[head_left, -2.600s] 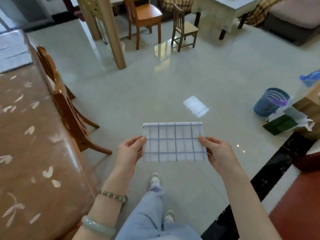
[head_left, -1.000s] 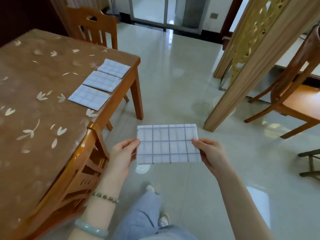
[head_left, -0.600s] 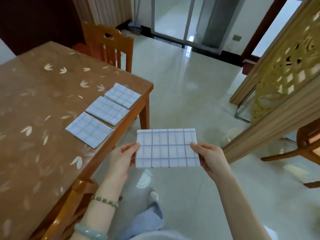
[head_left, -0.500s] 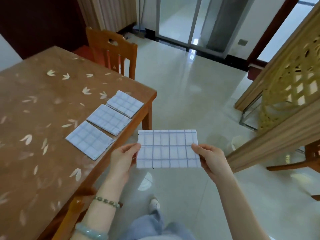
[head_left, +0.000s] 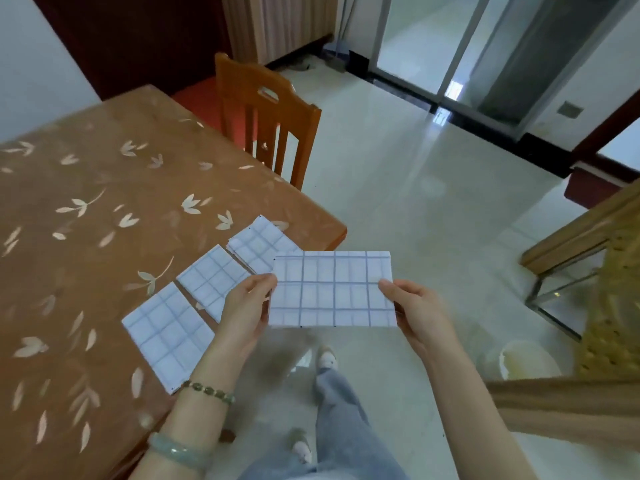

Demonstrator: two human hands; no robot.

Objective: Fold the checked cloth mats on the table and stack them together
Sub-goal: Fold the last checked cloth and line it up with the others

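Three table mats (head_left: 211, 278) partly behind left hand (head_left: 246, 315) and held mat (head_left: 332, 289).

From here I can't see the fingers that the left hand (head_left: 246, 313) and right hand (head_left: 420, 311) have tucked behind the held mat (head_left: 332, 289). That mat covers a corner of the farthest mat (head_left: 258, 242) on the table (head_left: 86, 265). The left hand hides part of the middle mat (head_left: 211, 278), and its wrist hides part of the nearest mat's (head_left: 166, 334) edge. The table runs off the left edge.
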